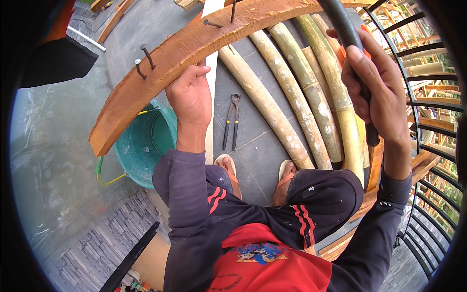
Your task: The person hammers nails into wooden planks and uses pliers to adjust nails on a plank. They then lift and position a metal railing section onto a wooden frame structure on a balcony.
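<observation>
A reddish-brown wooden plank (180,51) crosses the upper view, bowed by the lens. Several nails (148,56) stick out of it; one near its left end is bent and another leans over. My left hand (189,97) grips the plank's near edge, its fingers mostly hidden behind the wood. My right hand (377,80) is closed around a dark, round tool handle (344,24), held upright to the right of the plank. The handle's upper end runs out of view, so the tool's kind cannot be told. Something orange shows behind that hand.
Pincers (231,121) with black-and-yellow handles lie on the grey tiles between my feet and the plank. Several bamboo poles (296,102) lie to their right. A green bucket (146,141) stands left. Black metal railing (423,75) curves along the right, with timber beyond.
</observation>
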`<state>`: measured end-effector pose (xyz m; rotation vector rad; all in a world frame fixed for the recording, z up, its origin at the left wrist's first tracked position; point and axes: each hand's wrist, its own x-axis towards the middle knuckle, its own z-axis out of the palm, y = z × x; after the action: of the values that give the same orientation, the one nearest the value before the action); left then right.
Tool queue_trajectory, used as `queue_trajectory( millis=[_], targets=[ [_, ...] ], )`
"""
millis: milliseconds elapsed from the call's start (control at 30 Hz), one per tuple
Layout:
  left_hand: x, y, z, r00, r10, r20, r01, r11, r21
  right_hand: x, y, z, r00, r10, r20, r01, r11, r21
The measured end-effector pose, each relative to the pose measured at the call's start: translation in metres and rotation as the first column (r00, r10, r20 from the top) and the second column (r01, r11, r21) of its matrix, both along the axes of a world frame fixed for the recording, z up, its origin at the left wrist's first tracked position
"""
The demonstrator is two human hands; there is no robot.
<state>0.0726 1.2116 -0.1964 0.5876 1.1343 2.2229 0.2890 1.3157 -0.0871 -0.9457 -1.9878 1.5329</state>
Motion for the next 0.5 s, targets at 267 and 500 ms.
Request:
queue_trajectory(
  millis=[267,500],
  targets=[
    [-0.024,-0.004,-0.008,0.889,0.089,0.448,-0.182,0.969,0.169,-0.001,0.016,-0.029,0.994,0.041,-0.096,-0.051,0.993,-0.106],
    [-0.052,0.005,0.020,0.687,-0.455,0.566,0.012,0.787,0.617,-0.002,0.032,-0.003,0.999,0.038,0.039,-0.039,0.999,0.018]
  ],
)
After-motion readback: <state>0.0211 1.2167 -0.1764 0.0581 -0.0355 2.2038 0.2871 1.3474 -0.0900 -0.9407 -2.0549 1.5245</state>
